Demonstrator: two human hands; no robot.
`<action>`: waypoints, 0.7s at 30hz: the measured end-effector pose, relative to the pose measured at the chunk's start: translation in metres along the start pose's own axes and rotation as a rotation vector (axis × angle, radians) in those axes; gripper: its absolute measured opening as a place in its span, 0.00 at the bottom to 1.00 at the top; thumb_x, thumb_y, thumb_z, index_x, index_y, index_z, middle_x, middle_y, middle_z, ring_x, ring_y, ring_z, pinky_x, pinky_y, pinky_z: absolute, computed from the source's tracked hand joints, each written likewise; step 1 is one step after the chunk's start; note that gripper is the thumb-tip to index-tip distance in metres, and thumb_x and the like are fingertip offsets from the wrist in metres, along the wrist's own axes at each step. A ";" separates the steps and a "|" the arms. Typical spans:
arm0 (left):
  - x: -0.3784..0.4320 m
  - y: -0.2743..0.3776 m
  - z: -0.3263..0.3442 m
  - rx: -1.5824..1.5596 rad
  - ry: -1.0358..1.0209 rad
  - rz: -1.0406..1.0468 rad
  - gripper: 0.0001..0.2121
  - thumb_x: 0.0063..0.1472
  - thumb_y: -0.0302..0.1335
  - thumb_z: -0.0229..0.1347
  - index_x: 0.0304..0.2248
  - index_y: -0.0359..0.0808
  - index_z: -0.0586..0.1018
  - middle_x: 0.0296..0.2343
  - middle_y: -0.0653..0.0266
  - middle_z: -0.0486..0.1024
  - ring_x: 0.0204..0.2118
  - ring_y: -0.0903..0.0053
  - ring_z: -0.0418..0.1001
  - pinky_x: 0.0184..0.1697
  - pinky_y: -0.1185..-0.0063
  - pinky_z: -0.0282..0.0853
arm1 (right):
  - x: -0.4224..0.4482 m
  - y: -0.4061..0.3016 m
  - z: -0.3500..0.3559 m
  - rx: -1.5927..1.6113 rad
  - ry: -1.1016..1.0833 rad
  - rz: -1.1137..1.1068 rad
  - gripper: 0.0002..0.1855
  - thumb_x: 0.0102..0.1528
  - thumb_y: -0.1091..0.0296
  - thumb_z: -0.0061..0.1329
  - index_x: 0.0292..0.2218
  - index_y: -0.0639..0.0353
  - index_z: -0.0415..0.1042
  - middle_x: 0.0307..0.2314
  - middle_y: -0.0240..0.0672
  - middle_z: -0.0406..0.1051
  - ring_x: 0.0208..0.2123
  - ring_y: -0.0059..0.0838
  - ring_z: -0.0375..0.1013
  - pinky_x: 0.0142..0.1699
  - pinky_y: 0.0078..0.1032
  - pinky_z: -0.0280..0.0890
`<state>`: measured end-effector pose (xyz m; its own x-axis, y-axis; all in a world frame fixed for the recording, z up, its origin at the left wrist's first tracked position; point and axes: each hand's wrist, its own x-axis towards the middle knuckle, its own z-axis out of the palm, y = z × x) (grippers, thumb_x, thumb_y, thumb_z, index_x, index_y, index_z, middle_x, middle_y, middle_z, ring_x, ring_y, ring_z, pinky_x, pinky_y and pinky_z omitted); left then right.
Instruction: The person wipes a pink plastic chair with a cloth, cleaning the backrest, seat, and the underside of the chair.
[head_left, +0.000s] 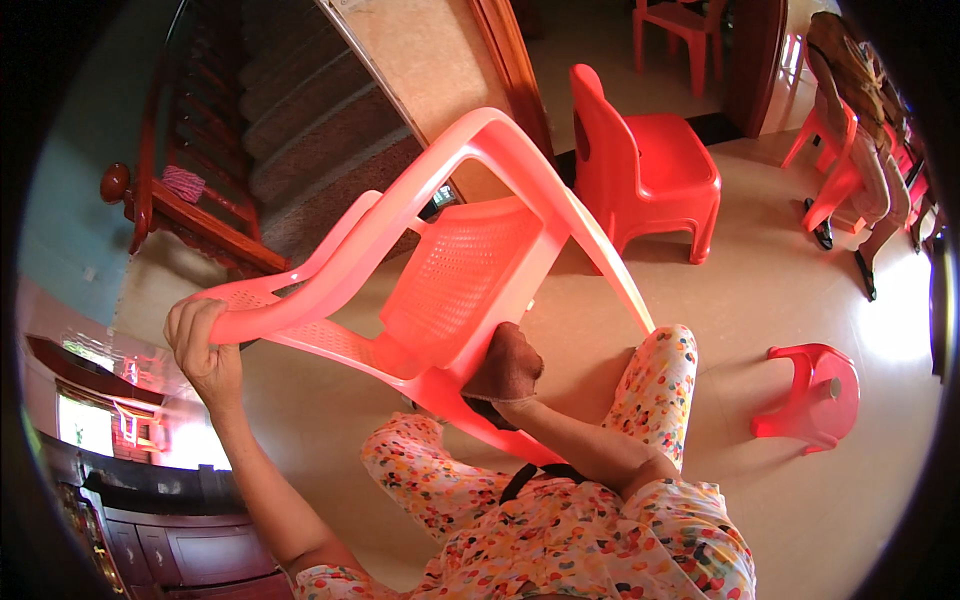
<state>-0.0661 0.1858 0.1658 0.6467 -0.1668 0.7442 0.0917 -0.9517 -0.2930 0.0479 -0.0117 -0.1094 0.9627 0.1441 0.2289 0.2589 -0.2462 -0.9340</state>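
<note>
A pink plastic armchair (457, 270) is tilted in front of me, its perforated panel facing up at a slant. My left hand (196, 337) grips the end of the chair's curved frame at the left, fingers wrapped over it. A brown cloth (510, 364), worn like a mitt, covers my right hand (504, 379), which rests against the edge of the chair beside the perforated panel. The cloth hides the fingers. One slim leg of the chair reaches down to my right knee, and its lower frame passes between my legs near my lap.
A red plastic chair (667, 165) stands ahead by a doorway. To the right is a low red stool (825, 397) with a small cylindrical object (835, 388) on it. A seated person (862, 142) is at far right. Stairs (322, 127) with a wooden railing (217, 221) rise ahead left.
</note>
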 end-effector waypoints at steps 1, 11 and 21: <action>0.001 0.005 -0.002 0.001 0.007 0.010 0.08 0.46 0.24 0.55 0.27 0.32 0.73 0.26 0.61 0.71 0.32 0.65 0.68 0.43 0.71 0.59 | -0.003 0.000 -0.005 0.000 -0.001 0.006 0.20 0.26 0.59 0.56 0.21 0.61 0.66 0.18 0.43 0.66 0.25 0.41 0.70 0.28 0.31 0.62; 0.026 0.022 0.003 0.038 0.049 0.041 0.09 0.45 0.26 0.57 0.28 0.33 0.74 0.26 0.63 0.72 0.33 0.67 0.68 0.44 0.72 0.57 | 0.002 -0.013 -0.032 -0.175 -0.100 -0.016 0.18 0.25 0.61 0.55 0.19 0.61 0.65 0.18 0.43 0.66 0.25 0.38 0.70 0.29 0.29 0.62; 0.046 0.031 0.017 -0.027 0.057 -0.027 0.09 0.41 0.22 0.58 0.26 0.33 0.75 0.24 0.65 0.72 0.30 0.70 0.66 0.40 0.75 0.58 | 0.032 -0.045 -0.059 -0.891 -0.176 -0.077 0.15 0.27 0.64 0.53 0.19 0.61 0.65 0.19 0.43 0.66 0.26 0.34 0.69 0.31 0.27 0.62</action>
<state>-0.0211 0.1531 0.1810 0.5999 -0.1544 0.7851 0.0878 -0.9626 -0.2564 0.0713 -0.0525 -0.0443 0.9335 0.3165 0.1685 0.3566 -0.8688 -0.3436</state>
